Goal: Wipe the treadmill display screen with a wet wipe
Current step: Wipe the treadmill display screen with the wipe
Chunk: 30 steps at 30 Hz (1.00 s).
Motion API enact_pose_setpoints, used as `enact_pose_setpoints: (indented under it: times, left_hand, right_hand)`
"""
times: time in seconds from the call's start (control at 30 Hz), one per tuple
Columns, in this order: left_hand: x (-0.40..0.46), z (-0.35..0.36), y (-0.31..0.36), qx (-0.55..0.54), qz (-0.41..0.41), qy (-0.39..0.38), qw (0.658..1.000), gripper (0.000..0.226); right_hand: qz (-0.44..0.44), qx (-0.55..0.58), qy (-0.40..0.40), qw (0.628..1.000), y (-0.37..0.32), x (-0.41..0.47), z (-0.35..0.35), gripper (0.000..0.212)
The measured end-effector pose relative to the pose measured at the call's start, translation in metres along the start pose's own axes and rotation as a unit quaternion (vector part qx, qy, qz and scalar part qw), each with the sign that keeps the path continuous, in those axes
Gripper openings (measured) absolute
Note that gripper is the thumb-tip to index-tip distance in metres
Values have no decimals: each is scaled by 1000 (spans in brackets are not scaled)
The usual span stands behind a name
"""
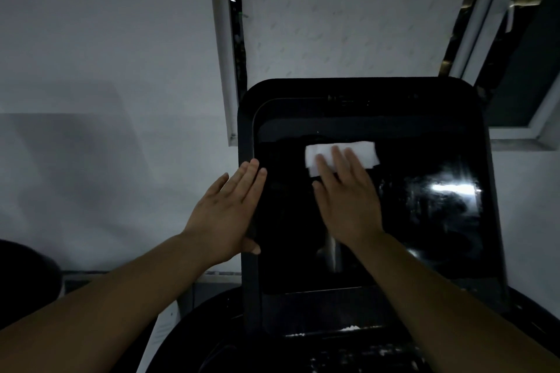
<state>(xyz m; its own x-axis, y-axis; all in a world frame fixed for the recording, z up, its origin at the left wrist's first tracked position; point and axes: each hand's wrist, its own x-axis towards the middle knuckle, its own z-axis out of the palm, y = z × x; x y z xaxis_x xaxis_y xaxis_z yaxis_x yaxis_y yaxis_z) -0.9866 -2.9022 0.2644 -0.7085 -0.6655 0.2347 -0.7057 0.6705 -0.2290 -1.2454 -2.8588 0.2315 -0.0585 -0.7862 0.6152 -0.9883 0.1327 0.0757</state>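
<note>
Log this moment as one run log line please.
step: wiping | right hand: presses wet wipe flat on treadmill display screen | left hand: steadies screen's left edge

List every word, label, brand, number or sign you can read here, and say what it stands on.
None can be read.
Display screen: dark, showing only glare and smears.
Top bezel of the screen: faint marks, too dim and blurred to read.
Wet wipe: plain white, no print.

No text, label, brand or number can be read anywhere, the dark treadmill display screen [378,206] included.
</note>
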Motion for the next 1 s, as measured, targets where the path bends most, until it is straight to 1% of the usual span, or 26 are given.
enact_pose_setpoints:
  times: [0.07, 0.1, 0.2, 0.3, 0.37, 0.43, 0.5, 0.57, 0.63, 0.7, 0.8, 0.87, 0.97, 1.0]
  left_hand:
    - [0, 1, 0, -4, 1, 3, 1000, 141]
    - [0, 1, 0, -6, 2, 2, 1000, 141]
    - [-1, 2, -1, -8, 4, 8, 1000, 142]
    - [-1, 2, -3, -23, 7, 11, 1000, 141]
    - [-1, 2, -3, -15, 5, 6, 1000, 140]
    - [-1, 1, -2, -8, 4, 3, 1000, 141]
    - [0, 1, -2, -8, 5, 0, 1000, 142]
    - [0, 1, -2, -9, 5, -4, 1000, 142]
    - [-1, 0, 0, -7, 5, -10, 1000, 142]
    - [-1, -1, 2, -6, 2, -11, 1000, 141]
    - [1, -2, 7, -7, 0, -17, 1000, 140]
    - [1, -3, 9, -8, -2, -24, 1000, 141]
    - [1, -3, 11, -5, -4, -29, 1000, 142]
    - [1, -3, 13, -5, -6, -30, 1000, 143]
  right_hand:
    - [7, -29, -52, 998, 3, 5, 3, 61]
    - [6, -29, -56, 998, -5, 6, 3, 63]
    - [-3, 10, -27, 1000, -55, -9, -9, 59]
    - [-64, 47, -29, 996, -92, -32, -11, 56]
    - [-67, 40, -21, 997, -83, -35, -10, 53]
    - [-48, 7, -20, 999, -56, -36, -6, 51]
    - [-18, -33, -49, 998, -27, -42, -3, 54]
    - [21, -21, -55, 998, -13, -47, 1, 55]
    - [26, -2, -54, 998, -26, -49, 3, 57]
    - [15, 20, -59, 998, -58, -55, 1, 58]
    - [1, 56, -40, 998, -94, -69, -4, 54]
    - [-22, 54, -37, 998, -92, -75, -2, 52]
    - [-42, 2, -100, 994, -59, -73, 3, 60]
    - [-25, 4, -98, 995, -47, -73, 2, 59]
